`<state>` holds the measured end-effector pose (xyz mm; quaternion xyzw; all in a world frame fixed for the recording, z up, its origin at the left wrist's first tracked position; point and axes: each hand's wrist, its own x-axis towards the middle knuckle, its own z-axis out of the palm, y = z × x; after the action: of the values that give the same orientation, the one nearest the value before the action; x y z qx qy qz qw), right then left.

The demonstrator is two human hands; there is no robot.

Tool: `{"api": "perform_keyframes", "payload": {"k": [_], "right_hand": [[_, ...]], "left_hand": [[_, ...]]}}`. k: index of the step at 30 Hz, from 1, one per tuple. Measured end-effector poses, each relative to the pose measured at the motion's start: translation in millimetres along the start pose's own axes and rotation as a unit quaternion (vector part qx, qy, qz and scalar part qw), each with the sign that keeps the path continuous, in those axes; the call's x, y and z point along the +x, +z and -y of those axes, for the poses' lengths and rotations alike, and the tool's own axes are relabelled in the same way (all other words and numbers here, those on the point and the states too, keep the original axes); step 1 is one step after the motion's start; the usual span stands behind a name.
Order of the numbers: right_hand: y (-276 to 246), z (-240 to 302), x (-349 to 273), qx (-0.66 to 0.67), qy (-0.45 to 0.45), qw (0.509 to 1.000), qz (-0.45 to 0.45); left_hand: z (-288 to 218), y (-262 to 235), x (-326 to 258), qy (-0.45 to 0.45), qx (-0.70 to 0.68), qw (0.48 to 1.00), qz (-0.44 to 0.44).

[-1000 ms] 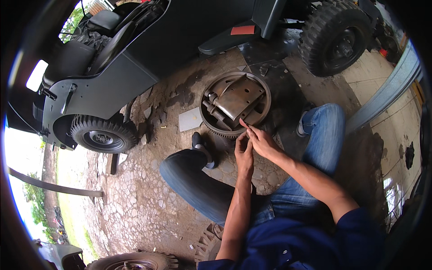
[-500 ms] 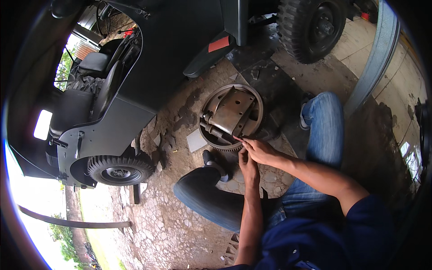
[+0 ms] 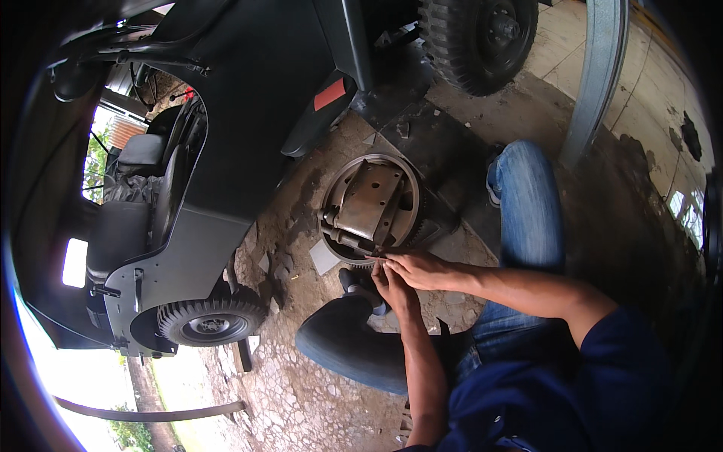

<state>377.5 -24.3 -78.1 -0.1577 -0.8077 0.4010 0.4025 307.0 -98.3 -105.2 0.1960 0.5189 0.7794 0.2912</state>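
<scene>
A round toothed metal ring like a flywheel (image 3: 416,175) lies on the ground in front of me. On it rests a brown metal housing (image 3: 370,197) with several holes and a rounded top, and a short metal cylinder (image 3: 346,239) sits at its near side. My right hand (image 3: 419,270) reaches the ring's near edge, its fingers closed on a small thin reddish piece (image 3: 375,257). Just below, my left hand (image 3: 395,292) has its fingers pinched together close to the right fingertips. What the left fingers hold is hidden.
A dark vehicle (image 3: 218,173) stands at the left, with one tyre (image 3: 211,320) near me and another (image 3: 482,45) ahead. A metal post (image 3: 599,83) rises at the right. A pale tile piece (image 3: 324,258) lies beside the ring. My bent legs flank the hands.
Both hands have shifted slightly left and down in the picture, still together at the ring's near edge. The view has turned a little, so the vehicle and ring appear shifted.
</scene>
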Motion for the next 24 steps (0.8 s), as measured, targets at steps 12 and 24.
{"api": "perform_keyframes", "payload": {"k": [12,24], "right_hand": [[-12.3,12.7,4.3,0.002,0.128,0.990,0.066],[-13.5,18.3,12.1,-0.022,0.144,0.986,0.076]], "left_hand": [[3.3,3.5,-13.7,0.015,0.069,0.996,0.063],[7.3,1.3,-11.8,-0.069,-0.065,0.992,0.082]]}}
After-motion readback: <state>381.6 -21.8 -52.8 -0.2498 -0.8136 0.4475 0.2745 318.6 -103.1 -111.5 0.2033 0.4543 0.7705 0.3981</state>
